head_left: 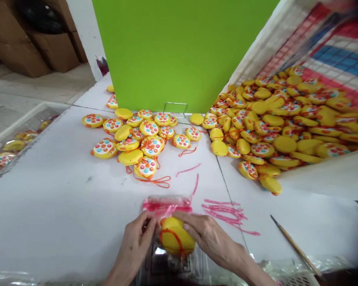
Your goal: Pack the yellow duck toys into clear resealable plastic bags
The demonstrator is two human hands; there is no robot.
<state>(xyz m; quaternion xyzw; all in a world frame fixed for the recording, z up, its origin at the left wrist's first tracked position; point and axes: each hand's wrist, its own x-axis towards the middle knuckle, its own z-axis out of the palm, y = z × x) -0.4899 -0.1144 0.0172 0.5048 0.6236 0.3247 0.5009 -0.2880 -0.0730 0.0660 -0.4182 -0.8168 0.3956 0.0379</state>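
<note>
yellow toy (175,237) under right hand (209,232); bag markings (167,270) blurred

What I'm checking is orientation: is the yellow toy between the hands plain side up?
Plain side up: the yellow toy shows smooth yellow under an orange cord; no dots are visible.

Legible text: none | labels, brands: none readable | numbers, signs: none readable | checked: on the green board (173,55), left of it, right of it, before it
</note>
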